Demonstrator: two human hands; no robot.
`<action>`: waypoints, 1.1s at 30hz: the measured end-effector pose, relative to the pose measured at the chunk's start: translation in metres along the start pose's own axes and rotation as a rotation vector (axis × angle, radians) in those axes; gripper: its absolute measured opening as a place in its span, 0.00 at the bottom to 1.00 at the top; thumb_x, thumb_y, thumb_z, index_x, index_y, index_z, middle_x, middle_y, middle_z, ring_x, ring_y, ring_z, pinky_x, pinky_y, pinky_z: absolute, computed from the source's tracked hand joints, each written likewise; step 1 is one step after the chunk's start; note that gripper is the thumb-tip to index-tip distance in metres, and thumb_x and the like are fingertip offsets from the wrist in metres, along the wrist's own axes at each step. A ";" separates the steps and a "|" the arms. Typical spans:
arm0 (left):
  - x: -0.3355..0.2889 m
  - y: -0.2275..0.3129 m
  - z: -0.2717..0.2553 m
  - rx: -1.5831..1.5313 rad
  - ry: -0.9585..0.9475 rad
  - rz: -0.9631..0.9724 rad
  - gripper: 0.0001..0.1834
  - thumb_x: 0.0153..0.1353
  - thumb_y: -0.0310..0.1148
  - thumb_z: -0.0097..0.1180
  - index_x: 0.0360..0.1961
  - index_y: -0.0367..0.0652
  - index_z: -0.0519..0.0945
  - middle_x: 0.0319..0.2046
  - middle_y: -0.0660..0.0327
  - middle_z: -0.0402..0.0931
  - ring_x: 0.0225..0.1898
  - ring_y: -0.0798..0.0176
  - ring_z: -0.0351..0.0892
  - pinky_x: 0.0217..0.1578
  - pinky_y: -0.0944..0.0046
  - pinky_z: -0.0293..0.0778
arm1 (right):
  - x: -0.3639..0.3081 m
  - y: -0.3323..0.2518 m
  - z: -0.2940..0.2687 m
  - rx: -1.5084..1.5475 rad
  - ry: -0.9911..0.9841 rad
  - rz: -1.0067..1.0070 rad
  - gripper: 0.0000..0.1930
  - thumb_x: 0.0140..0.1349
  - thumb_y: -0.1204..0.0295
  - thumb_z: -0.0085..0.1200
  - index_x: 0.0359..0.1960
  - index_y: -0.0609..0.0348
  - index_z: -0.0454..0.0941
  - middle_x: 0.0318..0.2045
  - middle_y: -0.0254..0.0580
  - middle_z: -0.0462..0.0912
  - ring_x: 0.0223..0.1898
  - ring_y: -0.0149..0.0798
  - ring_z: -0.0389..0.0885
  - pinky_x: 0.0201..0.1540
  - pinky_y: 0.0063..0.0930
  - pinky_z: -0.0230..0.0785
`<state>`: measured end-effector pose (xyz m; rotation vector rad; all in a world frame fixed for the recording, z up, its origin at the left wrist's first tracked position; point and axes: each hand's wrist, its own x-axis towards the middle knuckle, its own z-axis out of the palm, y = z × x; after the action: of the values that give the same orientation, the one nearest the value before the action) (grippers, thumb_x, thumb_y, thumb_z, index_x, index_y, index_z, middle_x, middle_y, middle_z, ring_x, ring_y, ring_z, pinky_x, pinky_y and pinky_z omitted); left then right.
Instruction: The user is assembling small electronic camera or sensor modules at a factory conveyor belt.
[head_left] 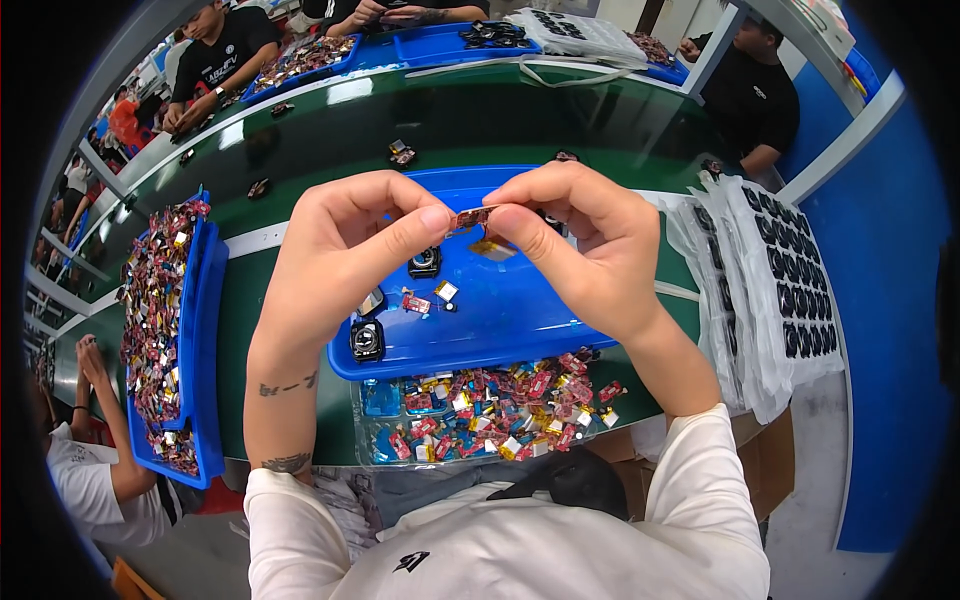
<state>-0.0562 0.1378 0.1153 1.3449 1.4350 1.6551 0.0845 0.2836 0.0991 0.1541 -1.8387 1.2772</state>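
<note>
Between the fingertips of both hands is a small red circuit board (472, 218), with a silvery, yellow-edged battery (491, 249) hanging below it. My left hand (372, 245) pinches its left end with thumb and forefinger. At the right end, my right hand (580, 240) pinches it the same way. Under my hands lies a blue tray (500, 325). Black watch cases (367, 341) sit in it at the left, near a loose red board (415, 303) and a small battery (446, 291). Nearest me, a clear plastic tray (375, 440) holds many red boards with batteries.
A blue bin (205, 350) heaped with boards stands at the left. Stacked white trays (800, 355) of black parts are at the right. Beyond runs a green conveyor belt (340, 130) with scattered parts. Other people sit across it and at the left. Metal frame posts (845, 150) rise at the right.
</note>
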 end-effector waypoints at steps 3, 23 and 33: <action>0.000 0.000 0.002 0.038 0.048 0.012 0.10 0.61 0.32 0.59 0.34 0.33 0.81 0.29 0.63 0.80 0.32 0.74 0.75 0.36 0.73 0.71 | 0.001 0.002 -0.003 -0.122 -0.073 -0.058 0.04 0.55 0.80 0.60 0.32 0.65 0.80 0.27 0.40 0.82 0.27 0.29 0.80 0.31 0.20 0.72; 0.001 -0.003 0.006 0.093 0.035 0.093 0.09 0.52 0.23 0.62 0.25 0.39 0.72 0.30 0.58 0.78 0.30 0.72 0.76 0.32 0.73 0.72 | 0.006 0.001 -0.016 -0.018 -0.169 0.143 0.07 0.56 0.78 0.59 0.35 0.67 0.80 0.30 0.40 0.83 0.31 0.26 0.80 0.35 0.19 0.73; 0.000 0.006 0.009 0.241 -0.007 -0.067 0.10 0.53 0.26 0.64 0.34 0.32 0.79 0.29 0.61 0.79 0.30 0.73 0.77 0.30 0.74 0.73 | 0.005 -0.003 -0.015 0.072 -0.197 0.274 0.05 0.56 0.78 0.60 0.31 0.68 0.81 0.27 0.41 0.83 0.27 0.27 0.80 0.31 0.18 0.73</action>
<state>-0.0465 0.1398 0.1204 1.4117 1.6997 1.4693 0.0917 0.2959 0.1063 0.0698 -2.0343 1.5657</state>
